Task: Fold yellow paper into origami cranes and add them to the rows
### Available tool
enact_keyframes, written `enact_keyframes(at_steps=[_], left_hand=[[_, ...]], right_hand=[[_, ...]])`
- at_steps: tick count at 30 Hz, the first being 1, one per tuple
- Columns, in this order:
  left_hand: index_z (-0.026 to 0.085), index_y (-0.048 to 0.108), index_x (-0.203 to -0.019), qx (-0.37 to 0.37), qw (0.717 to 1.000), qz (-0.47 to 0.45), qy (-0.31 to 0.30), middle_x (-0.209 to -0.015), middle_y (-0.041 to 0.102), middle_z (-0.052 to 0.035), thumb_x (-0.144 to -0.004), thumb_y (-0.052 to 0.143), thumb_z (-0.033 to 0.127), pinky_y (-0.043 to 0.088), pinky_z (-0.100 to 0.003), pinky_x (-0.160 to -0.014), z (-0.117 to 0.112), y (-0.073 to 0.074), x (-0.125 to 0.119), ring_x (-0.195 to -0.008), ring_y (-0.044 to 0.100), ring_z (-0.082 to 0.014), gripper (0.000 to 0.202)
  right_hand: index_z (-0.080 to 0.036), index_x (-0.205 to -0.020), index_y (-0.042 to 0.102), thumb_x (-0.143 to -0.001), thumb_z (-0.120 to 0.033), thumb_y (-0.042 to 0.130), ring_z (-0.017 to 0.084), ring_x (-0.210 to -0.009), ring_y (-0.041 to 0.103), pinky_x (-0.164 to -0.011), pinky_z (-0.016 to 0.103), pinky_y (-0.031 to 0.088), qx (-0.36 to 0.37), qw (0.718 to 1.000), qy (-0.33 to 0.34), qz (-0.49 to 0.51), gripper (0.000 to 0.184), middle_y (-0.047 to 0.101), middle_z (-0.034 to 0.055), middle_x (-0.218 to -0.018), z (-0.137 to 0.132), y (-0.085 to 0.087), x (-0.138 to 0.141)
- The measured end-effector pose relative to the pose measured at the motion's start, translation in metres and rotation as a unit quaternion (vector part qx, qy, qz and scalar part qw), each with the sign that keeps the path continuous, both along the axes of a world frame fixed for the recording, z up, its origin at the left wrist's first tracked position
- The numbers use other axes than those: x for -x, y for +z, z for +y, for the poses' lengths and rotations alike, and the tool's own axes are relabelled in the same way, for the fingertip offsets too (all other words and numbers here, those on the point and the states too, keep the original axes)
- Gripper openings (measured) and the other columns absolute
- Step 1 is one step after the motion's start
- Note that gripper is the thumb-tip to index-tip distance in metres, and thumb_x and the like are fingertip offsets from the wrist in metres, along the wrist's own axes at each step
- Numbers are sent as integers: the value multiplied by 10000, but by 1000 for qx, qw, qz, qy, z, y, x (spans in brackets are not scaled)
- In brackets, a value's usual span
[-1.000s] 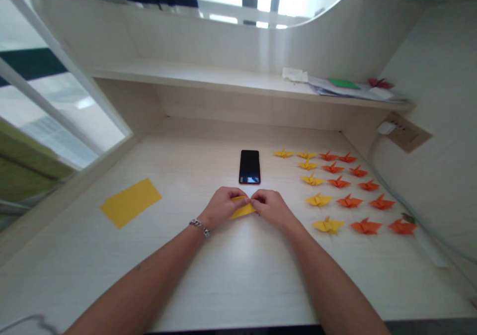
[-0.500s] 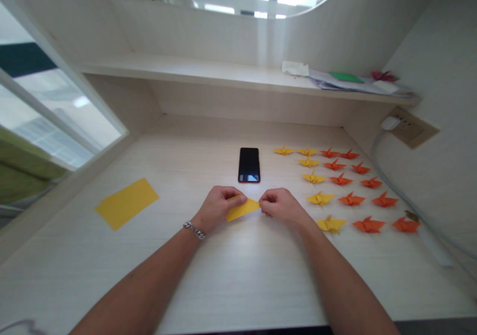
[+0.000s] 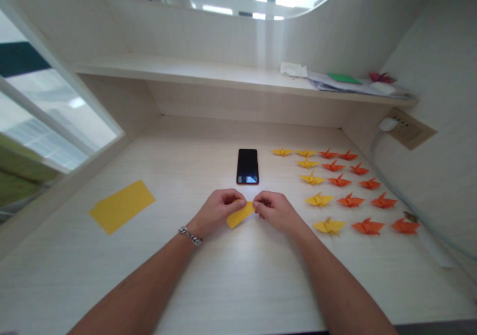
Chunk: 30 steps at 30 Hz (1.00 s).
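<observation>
A small folded piece of yellow paper point(image 3: 238, 216) is held between my two hands, a little above the desk. My left hand point(image 3: 220, 207) pinches its upper left part, thumb on top. At its right corner, the thumb and fingertips of my right hand point(image 3: 273, 208) are closed on the paper's edge. Part of the paper is hidden under the left thumb and fingers. Just beyond the hands lies a black phone point(image 3: 247, 166). Off to the left are flat yellow paper sheets point(image 3: 122, 207), overlapping one another.
Rows of folded cranes stand on the right: several yellow cranes point(image 3: 319, 200) and several orange cranes point(image 3: 350, 201). A grey cable point(image 3: 391, 186) runs from a wall socket point(image 3: 412, 128) down the right side. Papers point(image 3: 320, 82) lie on the shelf point(image 3: 186, 76) above the desk point(image 3: 231, 285).
The right end of the yellow paper has been folded over, so it looks shorter and blunter. My right hand has moved slightly left, closer to my left hand.
</observation>
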<state>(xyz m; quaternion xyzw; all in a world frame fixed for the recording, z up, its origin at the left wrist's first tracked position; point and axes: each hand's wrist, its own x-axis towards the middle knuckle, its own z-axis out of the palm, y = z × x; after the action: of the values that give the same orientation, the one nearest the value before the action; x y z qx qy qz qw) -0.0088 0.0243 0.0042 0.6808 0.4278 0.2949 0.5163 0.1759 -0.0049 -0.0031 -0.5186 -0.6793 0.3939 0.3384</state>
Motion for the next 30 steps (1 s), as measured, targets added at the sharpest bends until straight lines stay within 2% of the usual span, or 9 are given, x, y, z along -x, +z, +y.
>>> enact_keyframes(at_steps=[5,10,14,17,19,21,23,26,30], left_hand=[[136,693,-736,-41,995,70,-52,-650,631,-18,-746,561,250,394,-217,-553,-5,6,1,-609,533,-131,175],[132,659,-649,12,999,26,-44,-569,601,1,-704,567,169,396,-208,-526,6,8,20,-554,529,-116,113],[130,674,-747,23,998,-59,0,-645,654,-25,-738,603,210,452,-228,-587,8,8,25,-594,577,-124,108],[147,664,-994,32,990,-135,-13,-972,693,-96,-676,704,215,495,-286,-728,-1,7,14,-818,638,-187,328],[146,677,-966,35,986,-163,-28,-1042,677,-114,-672,719,223,501,-302,-748,-7,7,6,-866,639,-208,307],[133,695,-850,22,987,-161,-10,-953,697,-101,-697,705,235,494,-283,-746,-10,6,3,-831,638,-189,184],[128,694,-779,23,990,-139,18,-798,702,-69,-722,687,252,486,-248,-685,-8,5,4,-722,623,-151,136],[128,694,-757,53,993,-99,36,-670,676,-37,-720,687,282,456,-214,-575,-3,1,8,-593,576,-117,158],[124,713,-801,99,993,-68,5,-682,685,-45,-692,705,301,450,-215,-551,-2,-2,9,-581,577,-123,208]], right_hand=[[-165,-721,663,-749,-215,549,107,-569,519,-527,211,362,6,999,42,-24,127,610,-8,-611,-2,5,-4],[-150,-665,633,-705,-211,577,97,-484,487,-481,211,363,104,988,-3,114,91,560,-23,-531,7,5,-26],[-141,-679,624,-674,-238,635,82,-428,472,-431,196,344,161,946,-41,277,98,567,-21,-513,9,7,-31],[-131,-696,626,-647,-272,684,79,-395,472,-408,190,344,244,913,1,328,160,577,-12,-496,5,7,-18],[-127,-733,636,-649,-309,701,74,-375,467,-392,184,341,282,896,26,342,211,576,-14,-491,3,5,-8],[-123,-758,641,-661,-335,710,82,-407,503,-421,193,388,309,888,61,334,243,605,6,-541,2,2,-2],[-122,-779,643,-693,-397,693,101,-470,559,-473,215,443,297,898,47,322,292,643,38,-624,3,1,-2],[-143,-873,642,-762,-521,588,136,-607,626,-533,240,488,211,915,-24,344,397,676,77,-800,7,1,-7],[-165,-900,634,-684,-441,704,143,-661,635,-551,233,504,123,950,-22,285,358,677,40,-803,8,0,-7]])
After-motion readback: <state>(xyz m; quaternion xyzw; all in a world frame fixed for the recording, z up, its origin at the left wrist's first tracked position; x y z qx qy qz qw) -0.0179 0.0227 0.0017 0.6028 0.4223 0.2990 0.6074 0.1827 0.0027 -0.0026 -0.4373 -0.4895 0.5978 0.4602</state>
